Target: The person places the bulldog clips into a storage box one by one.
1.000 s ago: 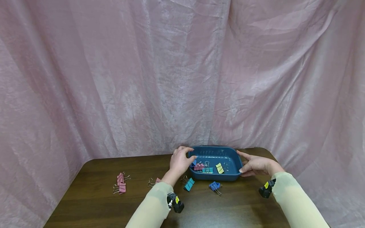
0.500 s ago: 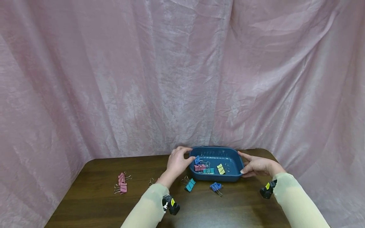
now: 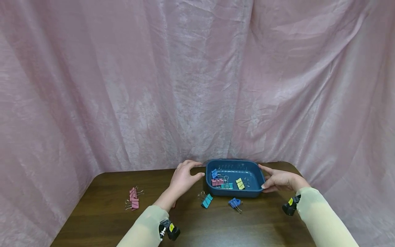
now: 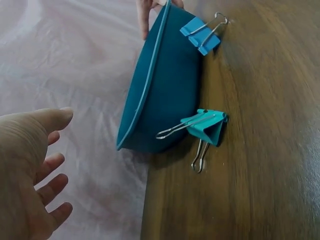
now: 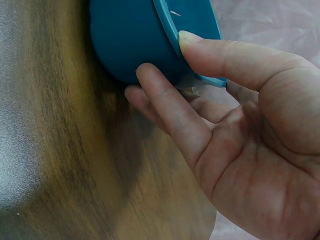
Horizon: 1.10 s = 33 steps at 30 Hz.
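A blue plastic bin (image 3: 234, 193) stands at the back of the table. Inside lie a blue binder clip (image 3: 214, 174), a pink binder clip (image 3: 217, 182), a teal binder clip (image 3: 227, 186) and a yellow binder clip (image 3: 240, 184). At its right end my right hand (image 3: 279, 179) holds the bin, thumb on the rim and fingers against the outer wall. My left hand (image 3: 183, 178) is off the bin's left end, fingers spread and nothing in them. In front of the bin lie another teal binder clip (image 4: 207, 125) and another blue binder clip (image 3: 235, 202).
Two pink binder clips (image 3: 133, 198) lie on the left part of the brown wooden table (image 3: 102, 212). Another pink piece shows just below my left wrist, mostly hidden. A pink curtain (image 3: 191, 82) hangs right behind the table's back edge.
My left hand has come away from the bin's left rim and moved left. My right hand stays on the bin. The blue clip inside has come into fuller view.
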Available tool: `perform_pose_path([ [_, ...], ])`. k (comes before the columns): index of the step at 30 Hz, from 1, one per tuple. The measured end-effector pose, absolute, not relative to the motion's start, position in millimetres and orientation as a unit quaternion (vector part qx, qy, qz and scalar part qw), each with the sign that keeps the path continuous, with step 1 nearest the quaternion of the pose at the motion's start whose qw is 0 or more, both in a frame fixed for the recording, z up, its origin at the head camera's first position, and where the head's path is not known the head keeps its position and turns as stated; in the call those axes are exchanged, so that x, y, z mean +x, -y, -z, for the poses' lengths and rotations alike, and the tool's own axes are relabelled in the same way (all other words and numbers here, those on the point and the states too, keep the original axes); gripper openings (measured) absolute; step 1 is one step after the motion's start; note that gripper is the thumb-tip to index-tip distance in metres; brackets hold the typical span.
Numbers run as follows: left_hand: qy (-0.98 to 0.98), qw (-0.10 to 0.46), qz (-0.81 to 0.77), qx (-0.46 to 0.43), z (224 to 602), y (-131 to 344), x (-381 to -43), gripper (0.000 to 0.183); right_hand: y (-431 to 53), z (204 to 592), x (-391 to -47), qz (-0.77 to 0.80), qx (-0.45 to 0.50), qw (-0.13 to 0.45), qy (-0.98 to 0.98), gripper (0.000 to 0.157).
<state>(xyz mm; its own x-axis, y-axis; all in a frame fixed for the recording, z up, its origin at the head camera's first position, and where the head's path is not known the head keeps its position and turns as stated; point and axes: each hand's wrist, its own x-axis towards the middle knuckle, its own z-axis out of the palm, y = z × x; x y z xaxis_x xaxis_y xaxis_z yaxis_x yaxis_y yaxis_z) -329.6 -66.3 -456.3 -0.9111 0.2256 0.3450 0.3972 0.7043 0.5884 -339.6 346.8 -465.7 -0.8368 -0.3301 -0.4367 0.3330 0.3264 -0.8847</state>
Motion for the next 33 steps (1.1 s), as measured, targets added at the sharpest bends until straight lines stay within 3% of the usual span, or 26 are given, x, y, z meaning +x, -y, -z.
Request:
perform_pose_path([
  [26,0.894,0.151,0.379,-0.186,433,110,-295,0.042,-347,466,-340,0.59,-0.008,0.289,-0.754,0.112],
  [33,0.9,0.143,0.373,-0.175,435,129,-292,0.043,-347,466,-341,0.588,-0.022,0.295,-0.753,0.118],
])
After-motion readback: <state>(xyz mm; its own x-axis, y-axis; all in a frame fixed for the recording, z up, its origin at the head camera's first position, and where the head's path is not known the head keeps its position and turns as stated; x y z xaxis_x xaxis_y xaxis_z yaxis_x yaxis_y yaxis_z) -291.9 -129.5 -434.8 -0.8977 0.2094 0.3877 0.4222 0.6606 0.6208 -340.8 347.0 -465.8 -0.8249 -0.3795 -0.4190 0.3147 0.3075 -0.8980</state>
